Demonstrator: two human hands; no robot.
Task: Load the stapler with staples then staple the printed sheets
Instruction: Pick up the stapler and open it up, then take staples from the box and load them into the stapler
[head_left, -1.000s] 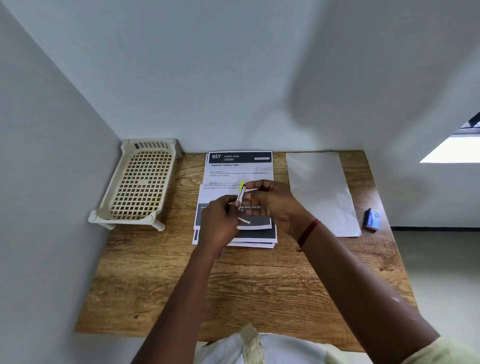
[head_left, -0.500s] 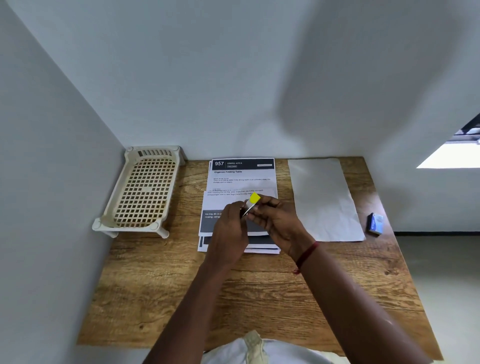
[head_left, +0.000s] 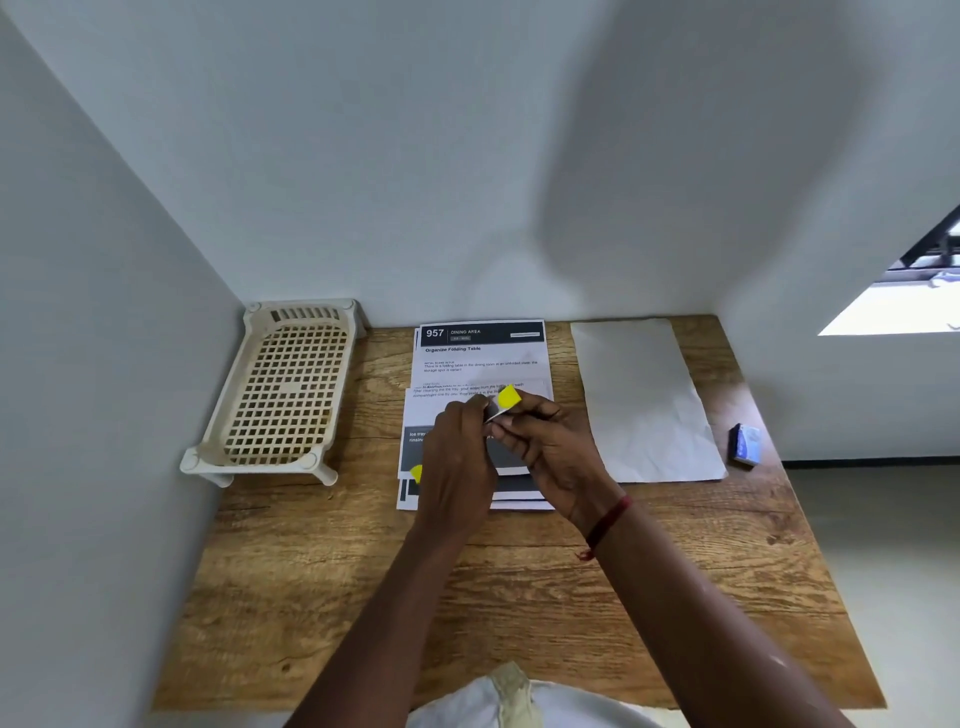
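Though half out of sight, printed sheets (head_left: 483, 364): "957 DINING AREA".

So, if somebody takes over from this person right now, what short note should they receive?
Left hand: holds the stapler above the printed sheets.
Right hand: pinches the same stapler from the other side.
Small blue box: near the right edge of the table, apart from both hands; blank sheet beside the stack.
Done: stapler picked up; whether it is loaded cannot be seen.
Left: finish loading if needed, then staple the sheets.
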